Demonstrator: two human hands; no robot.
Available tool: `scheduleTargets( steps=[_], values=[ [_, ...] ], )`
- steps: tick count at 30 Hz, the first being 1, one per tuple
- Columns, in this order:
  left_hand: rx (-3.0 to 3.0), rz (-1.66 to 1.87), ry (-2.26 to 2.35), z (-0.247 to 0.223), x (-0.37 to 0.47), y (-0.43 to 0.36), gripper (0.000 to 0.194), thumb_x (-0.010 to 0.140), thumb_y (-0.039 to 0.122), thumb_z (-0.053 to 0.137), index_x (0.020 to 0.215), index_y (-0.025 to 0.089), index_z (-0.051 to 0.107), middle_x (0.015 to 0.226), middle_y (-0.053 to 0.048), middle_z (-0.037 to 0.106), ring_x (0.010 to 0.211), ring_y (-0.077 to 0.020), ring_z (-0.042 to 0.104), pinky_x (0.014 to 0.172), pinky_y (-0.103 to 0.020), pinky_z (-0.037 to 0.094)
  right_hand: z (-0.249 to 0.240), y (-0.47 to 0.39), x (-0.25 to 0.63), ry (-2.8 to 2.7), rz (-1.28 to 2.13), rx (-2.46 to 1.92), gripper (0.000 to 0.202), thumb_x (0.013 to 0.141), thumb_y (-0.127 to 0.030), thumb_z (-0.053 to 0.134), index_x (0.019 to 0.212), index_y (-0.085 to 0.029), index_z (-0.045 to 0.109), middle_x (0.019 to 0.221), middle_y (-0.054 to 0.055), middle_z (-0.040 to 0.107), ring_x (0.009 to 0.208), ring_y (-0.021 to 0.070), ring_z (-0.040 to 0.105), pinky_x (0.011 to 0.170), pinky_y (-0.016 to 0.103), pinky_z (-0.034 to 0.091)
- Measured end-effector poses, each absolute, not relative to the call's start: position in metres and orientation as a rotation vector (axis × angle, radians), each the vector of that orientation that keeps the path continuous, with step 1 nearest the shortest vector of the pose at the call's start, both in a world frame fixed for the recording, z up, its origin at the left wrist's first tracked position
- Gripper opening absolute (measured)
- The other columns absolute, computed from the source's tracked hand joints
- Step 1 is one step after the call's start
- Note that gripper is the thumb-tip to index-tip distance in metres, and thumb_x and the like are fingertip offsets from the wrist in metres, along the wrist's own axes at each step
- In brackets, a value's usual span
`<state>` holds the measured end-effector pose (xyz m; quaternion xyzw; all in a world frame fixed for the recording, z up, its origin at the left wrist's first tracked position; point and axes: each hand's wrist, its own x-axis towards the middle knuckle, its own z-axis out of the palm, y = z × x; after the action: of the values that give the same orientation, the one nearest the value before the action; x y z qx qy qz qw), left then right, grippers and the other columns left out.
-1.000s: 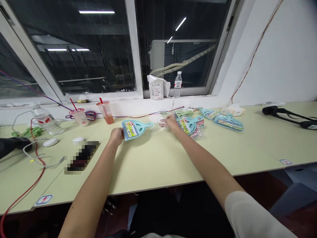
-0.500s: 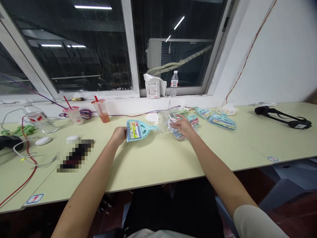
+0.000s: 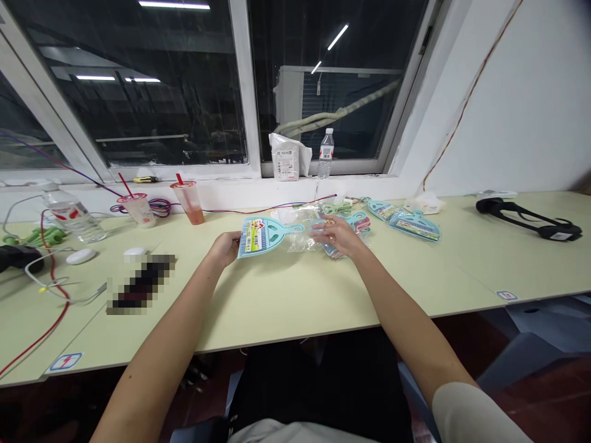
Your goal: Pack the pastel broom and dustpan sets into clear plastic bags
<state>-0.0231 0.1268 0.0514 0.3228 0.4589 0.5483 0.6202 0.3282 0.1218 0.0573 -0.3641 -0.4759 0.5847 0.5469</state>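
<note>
My left hand [image 3: 226, 247] is closed on the brush end of a light-blue toy-sized dustpan [image 3: 276, 232] with a small brush and a printed label. Its looped handle points right, at the mouth of a clear plastic bag [image 3: 302, 239]. My right hand [image 3: 339, 235] grips the bag's right side, fingers partly stretched along the film; the fingertips are hard to make out through it. Under and behind this hand lie more brush-and-dustpan pieces, including a blue handle [image 3: 356, 219] and a pink handle [image 3: 364, 226].
Two packed blue dustpan sets [image 3: 415, 226] lie to the right, before a black strap-like device [image 3: 529, 218]. Drink cups [image 3: 188, 204], a water bottle [image 3: 74, 215], cables and a blurred-out dark object [image 3: 141, 286] are on the left. Another bottle [image 3: 325, 154] stands on the sill.
My left hand has moved the dustpan slightly right and up, so its handle is closer to the bag. The right hand has shifted a little left, still at the bag.
</note>
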Motion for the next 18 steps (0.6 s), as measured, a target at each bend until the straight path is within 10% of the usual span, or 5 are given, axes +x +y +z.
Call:
scheduleTargets(
  steps=[10,18],
  values=[
    [0.846,1.22,0.999,0.051,-0.02,0.126,0.029,0.08,0.009,0.058,0.104,0.005,0.072,0.087,-0.017,0.077,0.078,-0.0291,0.075,0.07,-0.038,0.062,0.051,0.119,0.311,-1.041,1.682,-0.826,0.024,0.086,-0.018,0.067,0.108,-0.019,0.059,0.09,0.009,0.076,0.087,0.0271,0.08,0.072,0.035,0.065],
    [1.047,1.257,1.045,0.054,-0.04,0.132,0.02,0.075,0.012,0.065,0.092,0.007,0.073,0.084,-0.015,0.073,0.077,-0.0278,0.073,0.063,-0.035,0.059,0.059,0.115,0.32,-1.078,1.501,-0.973,0.048,0.078,-0.006,0.071,0.122,-0.017,0.056,0.1,0.013,0.078,0.079,0.0283,0.08,0.065,0.038,0.066]
  ],
)
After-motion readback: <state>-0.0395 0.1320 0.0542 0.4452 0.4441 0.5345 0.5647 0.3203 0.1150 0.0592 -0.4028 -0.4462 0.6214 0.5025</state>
